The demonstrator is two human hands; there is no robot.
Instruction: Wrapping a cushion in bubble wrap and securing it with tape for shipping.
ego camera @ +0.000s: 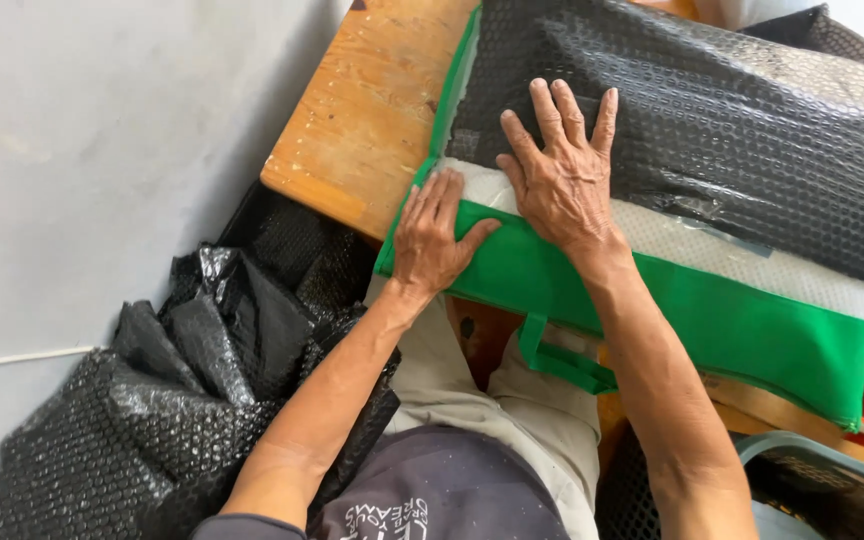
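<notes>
A green fabric bag [652,300] lies across the wooden surface [372,110], stuffed with a bulky parcel in black bubble wrap [732,110]. The left hand [435,235] rests flat and open on the bag's near-left corner. The right hand [562,175] spreads open, fingers on the black wrap, palm over the bag's mouth; neither grip closes on anything. The bag looks soft and limp, the wrap cushiony and slippery, probably light. The dangling handle [562,360] at the near edge offers a hold.
</notes>
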